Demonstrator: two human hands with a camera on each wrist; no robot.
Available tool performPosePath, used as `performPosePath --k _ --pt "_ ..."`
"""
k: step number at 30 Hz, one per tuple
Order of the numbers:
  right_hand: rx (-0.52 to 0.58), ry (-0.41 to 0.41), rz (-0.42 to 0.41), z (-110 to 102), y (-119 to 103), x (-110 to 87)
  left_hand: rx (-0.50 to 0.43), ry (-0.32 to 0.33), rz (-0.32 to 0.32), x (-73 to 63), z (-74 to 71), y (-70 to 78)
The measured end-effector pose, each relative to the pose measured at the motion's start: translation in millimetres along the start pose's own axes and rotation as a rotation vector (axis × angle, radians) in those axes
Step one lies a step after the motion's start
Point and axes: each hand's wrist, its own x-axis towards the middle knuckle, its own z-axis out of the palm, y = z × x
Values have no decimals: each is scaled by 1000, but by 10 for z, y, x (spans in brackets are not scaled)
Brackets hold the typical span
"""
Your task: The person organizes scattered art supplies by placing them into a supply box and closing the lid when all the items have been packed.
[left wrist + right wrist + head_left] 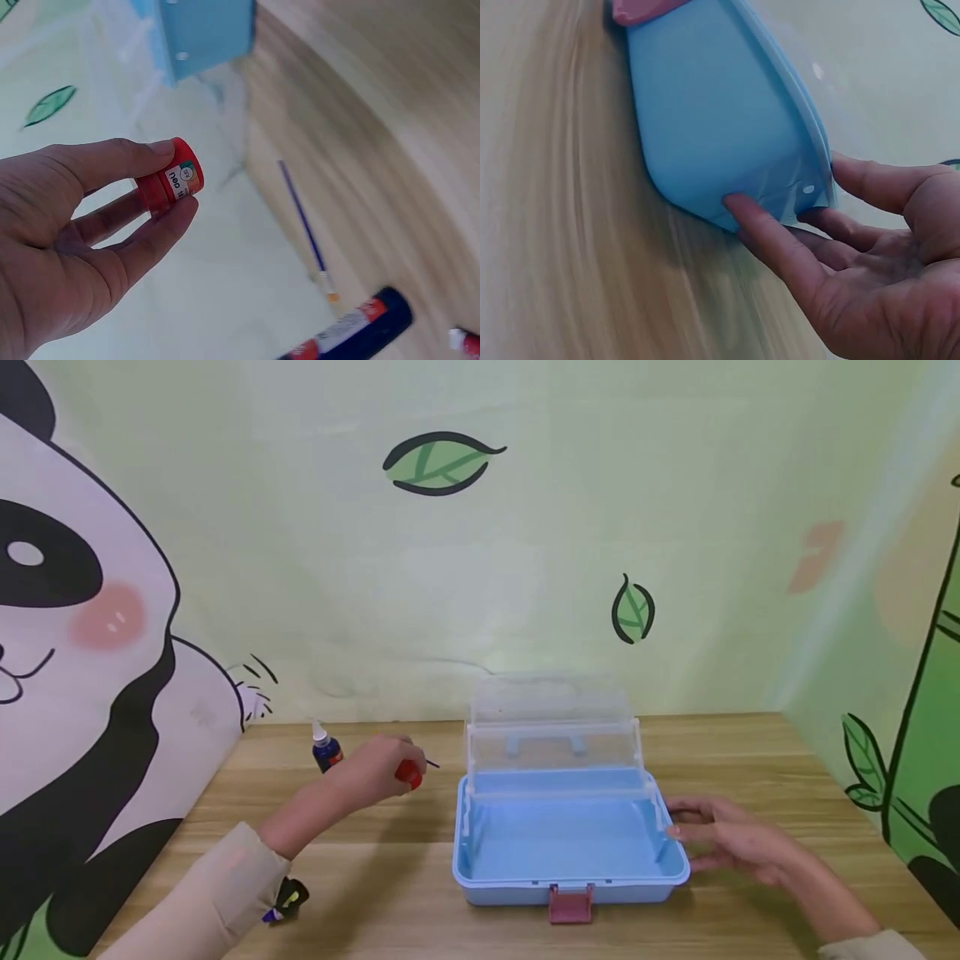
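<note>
My left hand is raised at the left of the light-blue box, pinching a small red cylindrical container with a printed label between thumb and fingertips. The blue plastic box sits with its clear lid raised at the back and a pink latch hanging at the front; inside, its blue floor shows bare. At the box's right end is my right hand. Its thumb touches the rim, while its extended fingers rest against the outer side wall.
A dark blue bottle with a white nozzle stands at the back left. Near it lies a thin purple paintbrush. A small dark item is partly covered by my left sleeve. Behind the wooden table rises a printed wall.
</note>
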Motion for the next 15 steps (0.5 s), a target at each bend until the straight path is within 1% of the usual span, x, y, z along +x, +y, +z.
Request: performPosePath --k 3,8,11,14,15 --pt "16 10 5 9 54 3 -12 28 48 -33 -78 90" --pt "10 19 8 -6 58 5 8 84 119 -69 -191 296" --pt "8 16 7 -14 69 20 25 94 147 -84 -228 417" --pt "6 16 -13 -17 100 35 30 104 176 -93 -243 513" --pt "3 18 -24 -18 115 40 27 108 178 -97 -242 540"
